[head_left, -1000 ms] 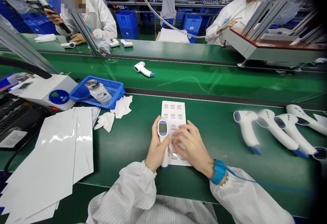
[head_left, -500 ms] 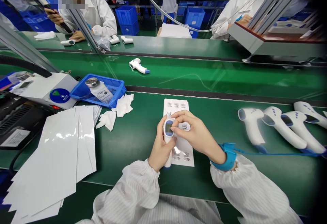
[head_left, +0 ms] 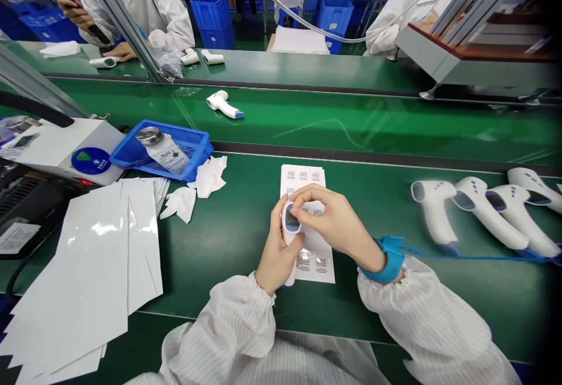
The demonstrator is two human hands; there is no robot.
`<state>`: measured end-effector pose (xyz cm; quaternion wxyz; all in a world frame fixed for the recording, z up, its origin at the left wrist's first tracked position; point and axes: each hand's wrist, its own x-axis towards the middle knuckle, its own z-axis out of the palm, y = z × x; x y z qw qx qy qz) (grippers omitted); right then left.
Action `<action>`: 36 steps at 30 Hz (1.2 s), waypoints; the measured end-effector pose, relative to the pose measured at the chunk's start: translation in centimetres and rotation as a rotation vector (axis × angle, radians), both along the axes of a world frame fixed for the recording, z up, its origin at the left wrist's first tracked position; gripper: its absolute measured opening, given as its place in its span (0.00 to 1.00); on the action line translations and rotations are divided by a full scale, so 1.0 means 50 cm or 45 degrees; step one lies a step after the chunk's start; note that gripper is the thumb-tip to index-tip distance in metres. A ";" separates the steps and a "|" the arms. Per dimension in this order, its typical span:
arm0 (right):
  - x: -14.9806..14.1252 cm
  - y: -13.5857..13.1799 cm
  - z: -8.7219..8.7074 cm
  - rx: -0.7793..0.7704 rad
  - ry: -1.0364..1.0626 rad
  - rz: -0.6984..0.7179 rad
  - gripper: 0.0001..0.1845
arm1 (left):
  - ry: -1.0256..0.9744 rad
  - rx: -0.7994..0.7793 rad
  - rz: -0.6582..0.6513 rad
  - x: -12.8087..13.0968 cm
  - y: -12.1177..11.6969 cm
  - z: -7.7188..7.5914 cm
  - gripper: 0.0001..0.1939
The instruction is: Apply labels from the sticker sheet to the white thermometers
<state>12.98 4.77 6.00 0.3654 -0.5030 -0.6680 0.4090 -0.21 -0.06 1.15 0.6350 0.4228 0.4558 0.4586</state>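
Observation:
My left hand [head_left: 276, 253] is wrapped round a white infrared thermometer [head_left: 290, 239], its small display facing up at me. Over that display my right hand [head_left: 327, 215] has thumb and fingertips pressed together in a pinch. Whatever is between those fingertips, if anything, is too small to make out. Beneath both hands lies a white label sheet [head_left: 318, 259] printed with rows of small dark text, partly covered by the hands. A blue wrist strap [head_left: 386, 261] circles my right wrist, its cord running off to the right.
Several white thermometers [head_left: 439, 209] lie at the right. Another thermometer [head_left: 225, 104] rests on the green belt [head_left: 351, 119]. At the left are stacked white sheets [head_left: 94, 262], crumpled wipes [head_left: 209, 177] and a blue tray [head_left: 202, 154] holding a bottle [head_left: 169, 154]. Co-workers sit across the belt.
The thermometer on the belt has shifted left. My right fingertips have moved slightly toward the display's upper left, still pinched. My left hand keeps its hold; the view has tilted a little.

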 end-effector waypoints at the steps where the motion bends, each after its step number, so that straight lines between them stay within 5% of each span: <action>1: -0.001 0.000 0.001 -0.002 -0.002 -0.003 0.06 | 0.002 0.005 0.001 0.000 0.000 0.000 0.35; 25: -0.001 0.007 0.004 -0.033 -0.022 -0.005 0.05 | 0.026 -0.018 0.006 -0.003 0.000 0.002 0.38; 36: -0.001 0.007 0.004 -0.017 -0.022 -0.001 0.05 | -0.094 -0.292 -0.026 -0.006 -0.002 0.021 0.34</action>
